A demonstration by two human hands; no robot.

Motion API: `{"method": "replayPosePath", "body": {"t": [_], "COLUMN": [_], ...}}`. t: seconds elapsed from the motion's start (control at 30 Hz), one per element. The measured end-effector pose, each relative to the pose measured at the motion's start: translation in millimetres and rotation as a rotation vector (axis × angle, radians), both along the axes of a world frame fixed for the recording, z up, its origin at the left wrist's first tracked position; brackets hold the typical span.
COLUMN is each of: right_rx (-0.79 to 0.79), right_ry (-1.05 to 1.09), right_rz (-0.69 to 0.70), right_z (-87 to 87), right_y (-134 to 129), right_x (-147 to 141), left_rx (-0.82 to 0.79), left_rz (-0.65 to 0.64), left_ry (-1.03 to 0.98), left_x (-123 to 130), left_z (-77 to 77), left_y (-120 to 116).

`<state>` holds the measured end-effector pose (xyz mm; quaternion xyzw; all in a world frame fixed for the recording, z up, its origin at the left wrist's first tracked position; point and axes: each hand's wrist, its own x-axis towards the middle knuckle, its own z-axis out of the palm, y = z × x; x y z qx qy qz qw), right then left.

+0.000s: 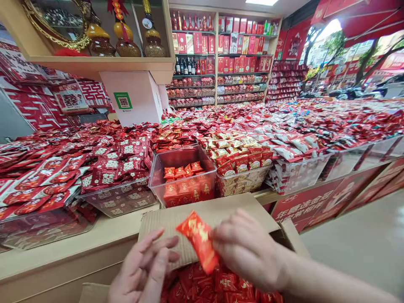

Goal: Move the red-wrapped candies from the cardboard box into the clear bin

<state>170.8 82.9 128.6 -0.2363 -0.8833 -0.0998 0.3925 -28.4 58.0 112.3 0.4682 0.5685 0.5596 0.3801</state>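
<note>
Red and glossy, one wrapped packet (197, 237) with gold lettering is held over the cardboard box (154, 227), tilted so that its upper end leans left. The right hand (244, 246) has its thumb and fingers clamped on the packet's right side, leaving its left edge and both ends uncovered. The left hand (140, 269) is at the box's left side, fingers and thumb apart with nothing between them; a narrow gap lies between its fingertips and the packet's edge.

Below both hands, the mouth of the box shows a jumble of more red packets (227, 284), partly hidden by the hands. On its far side a wide flap (243, 206) spreads toward the bins, and a smaller side flap (293, 236) juts out at the right.

Straight beyond the box stands a clear bin (161, 167), its walls rising well above the small orange-red packets (186, 191) inside, which leaves room under its rim. Beyond the box's right half, a durian tub (243, 182) is heaped above its edge; beyond its left, a maroon-packet tub (116, 200) is piled over too. The counter ledge (118, 231) runs off to the box's left, while pale floor (353, 235) opens out to its right.
</note>
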Motion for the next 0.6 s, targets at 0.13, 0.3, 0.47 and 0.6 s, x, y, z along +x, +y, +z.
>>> {"method": "replayPosePath", "body": {"t": [0.13, 0.3, 0.47, 0.6], "right_rx": [-0.033, -0.238, -0.37, -0.367], "right_ry": [0.078, -0.156, -0.521, -0.685], "right_rz": [-0.156, -0.277, -0.236, -0.218], "right_z": [44.3, 81.8, 79.2, 65.6], "right_y": [59.8, 138.6, 183.1, 200.3], "right_x": [-5.0, -24.5, -44.1, -55.0], "left_rx": [0.072, 0.34, 0.48, 0.507], "left_rz": [0.054, 0.053, 0.103, 0.074], "left_ry": [0.385, 0.827, 0.978, 1.013], "left_x": [-34.9, -43.2, -42.6, -47.0], "left_z": [-14.9, -36.8, -29.6, -26.3], "left_y": [25.4, 29.3, 20.5, 18.8]}}
